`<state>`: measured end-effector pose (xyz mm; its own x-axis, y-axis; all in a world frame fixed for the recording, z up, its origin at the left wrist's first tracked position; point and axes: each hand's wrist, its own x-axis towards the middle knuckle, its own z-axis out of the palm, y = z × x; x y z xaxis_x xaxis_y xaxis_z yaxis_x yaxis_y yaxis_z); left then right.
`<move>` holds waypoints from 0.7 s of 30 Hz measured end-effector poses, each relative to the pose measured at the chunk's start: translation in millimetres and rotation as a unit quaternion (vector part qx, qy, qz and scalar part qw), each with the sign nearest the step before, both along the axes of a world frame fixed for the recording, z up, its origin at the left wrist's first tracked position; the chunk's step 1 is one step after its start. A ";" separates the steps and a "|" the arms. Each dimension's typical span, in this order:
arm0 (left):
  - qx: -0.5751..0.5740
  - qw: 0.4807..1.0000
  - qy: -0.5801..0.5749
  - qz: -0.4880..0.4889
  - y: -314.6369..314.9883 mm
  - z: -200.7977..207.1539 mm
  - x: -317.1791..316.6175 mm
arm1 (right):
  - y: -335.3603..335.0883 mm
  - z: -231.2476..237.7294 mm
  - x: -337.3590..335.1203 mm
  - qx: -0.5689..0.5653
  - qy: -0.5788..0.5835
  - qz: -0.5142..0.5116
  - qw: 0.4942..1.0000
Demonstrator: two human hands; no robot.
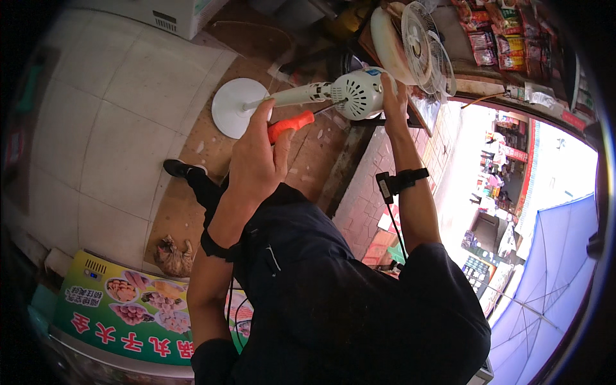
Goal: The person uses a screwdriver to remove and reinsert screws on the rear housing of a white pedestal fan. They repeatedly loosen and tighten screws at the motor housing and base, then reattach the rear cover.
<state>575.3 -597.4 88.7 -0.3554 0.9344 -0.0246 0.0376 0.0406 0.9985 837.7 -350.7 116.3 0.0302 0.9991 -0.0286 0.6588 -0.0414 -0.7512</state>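
Note:
My left hand [251,160] is closed round the orange handle of a screwdriver [290,126]. The thin shaft reaches to the slotted back of a white fan's motor housing [355,96]; whether its tip sits in a screw is too small to tell. On the far side of that housing my right hand [395,102] grips it, its fingers partly hidden. A white pole [295,95] joins the housing to the fan's round base [226,110]. Close by the housing is a clear, round fan part with a ribbed centre [418,43]; I cannot tell whether it is attached.
A tabby cat [173,256] lies on the brown floor covering at lower left, beside a freezer with a green and yellow food-picture front [128,308]. Snack packets [507,35] hang at upper right. Outside the doorway, a blue canopy [552,276] stands on the right.

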 end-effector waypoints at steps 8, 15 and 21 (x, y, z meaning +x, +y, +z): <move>-0.007 0.998 -0.068 0.005 1.4 -3.6 2.1 | 4.0 -5.5 1.7 0.004 0.008 -0.014 1.000; 0.163 0.984 0.065 0.036 12.7 -4.6 3.5 | 3.0 -6.4 3.6 -0.003 0.004 -0.033 0.999; -0.036 0.998 -0.042 -0.032 2.8 0.6 -4.0 | 10.0 -14.5 6.8 0.000 0.005 -0.051 0.999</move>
<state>571.3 -594.6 89.3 -0.2899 0.9495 -0.1205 -0.0409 0.1135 0.9927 844.5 -340.7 101.8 0.1324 0.9908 -0.0292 0.6428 -0.1083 -0.7584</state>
